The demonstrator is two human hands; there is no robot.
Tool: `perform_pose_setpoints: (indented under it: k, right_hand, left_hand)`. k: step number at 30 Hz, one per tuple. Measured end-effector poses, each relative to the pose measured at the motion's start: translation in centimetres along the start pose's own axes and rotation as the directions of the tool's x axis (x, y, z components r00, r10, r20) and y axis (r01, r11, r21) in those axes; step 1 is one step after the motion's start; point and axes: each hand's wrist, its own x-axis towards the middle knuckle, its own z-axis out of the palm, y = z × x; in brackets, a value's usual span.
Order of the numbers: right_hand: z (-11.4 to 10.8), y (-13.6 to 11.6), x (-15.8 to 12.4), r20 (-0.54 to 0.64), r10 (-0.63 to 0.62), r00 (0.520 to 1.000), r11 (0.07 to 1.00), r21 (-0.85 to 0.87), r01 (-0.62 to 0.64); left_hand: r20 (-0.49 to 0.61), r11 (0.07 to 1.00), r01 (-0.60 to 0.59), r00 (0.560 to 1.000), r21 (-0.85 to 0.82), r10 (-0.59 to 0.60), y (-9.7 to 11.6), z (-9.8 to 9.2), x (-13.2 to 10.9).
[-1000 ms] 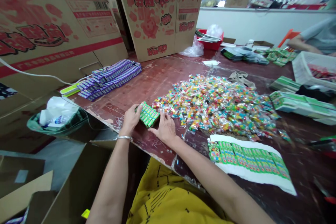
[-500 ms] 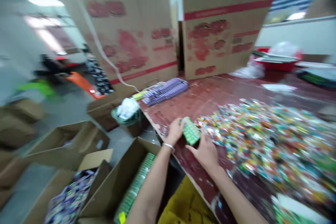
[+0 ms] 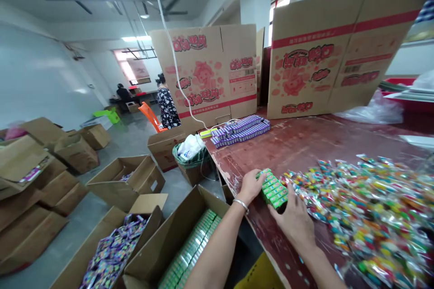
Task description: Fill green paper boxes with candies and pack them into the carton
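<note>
A block of small green boxes (image 3: 274, 189) lies at the near edge of the red-brown table (image 3: 288, 140), held between both hands. My left hand (image 3: 251, 186), with a bracelet at its wrist, grips the block's left end. My right hand (image 3: 295, 217) is curved round its right end, thumb at the near side and fingers at the far side. A wide heap of wrapped colourful candies (image 3: 369, 207) spreads just right of the block. Rows of purple boxes (image 3: 240, 131) lie farther back on the table.
Open cartons stand below left, one with green boxes (image 3: 193, 248), another with purple packets (image 3: 115, 248). A lined bin (image 3: 191, 151) stands beside the table. Large printed cardboard sheets (image 3: 210, 72) rise behind it. Two people are in the background, one in patterned clothing (image 3: 167, 108).
The camera view has swung left and up, so the table and hands appear farther right and lower. Both hands are still on the green block.
</note>
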Motion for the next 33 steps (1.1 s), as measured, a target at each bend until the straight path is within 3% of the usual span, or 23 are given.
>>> perform_pose_setpoints:
  k: [7,10,13,15,18,21,25,28,33]
  right_hand:
    - [-0.5,0.7,0.1,-0.011,-0.021,1.0,0.998,0.061,0.022]
    - [-1.1,0.7,-0.2,-0.025,-0.031,0.999,0.996,0.08,0.033]
    - [-3.1,1.1,-0.7,-0.051,-0.048,0.998,0.995,0.09,0.053]
    - [-5.7,2.1,-1.2,-0.068,-0.046,0.997,0.995,0.083,0.052]
    - [-11.4,5.0,-2.1,-0.093,0.008,0.996,0.999,0.046,-0.003]
    - [-17.4,8.7,-3.3,-0.126,0.152,0.98,0.988,0.038,-0.149]
    - [-23.1,12.9,-6.1,-0.076,0.364,0.928,0.932,0.029,-0.362]
    - [-24.8,14.5,-9.2,-0.042,0.403,0.914,0.913,-0.044,-0.405]
    - [-24.1,15.7,-12.8,0.152,0.355,0.922,0.932,-0.129,-0.338]
  left_hand:
    - [-0.143,0.999,0.006,0.99,-0.047,-0.013,0.9,-1.0,-0.9]
    - [-0.258,0.998,0.003,0.966,-0.057,-0.017,2.3,-2.3,-2.8]
    - [-0.311,0.994,-0.074,0.949,-0.082,0.044,4.1,-3.0,-6.0]
    - [-0.235,0.978,-0.173,0.962,-0.119,0.141,5.4,-2.6,-8.9]
    - [0.009,0.937,-0.299,0.952,-0.183,0.306,7.5,-0.8,-13.7]
    - [0.236,0.879,-0.401,0.856,-0.257,0.46,9.0,1.2,-17.4]
    - [0.411,0.785,-0.498,0.67,-0.369,0.618,10.5,4.2,-19.8]
    - [0.48,0.726,-0.565,0.548,-0.392,0.685,11.6,6.0,-20.7]
    - [0.58,0.634,-0.681,0.366,-0.367,0.728,12.9,7.8,-21.1]
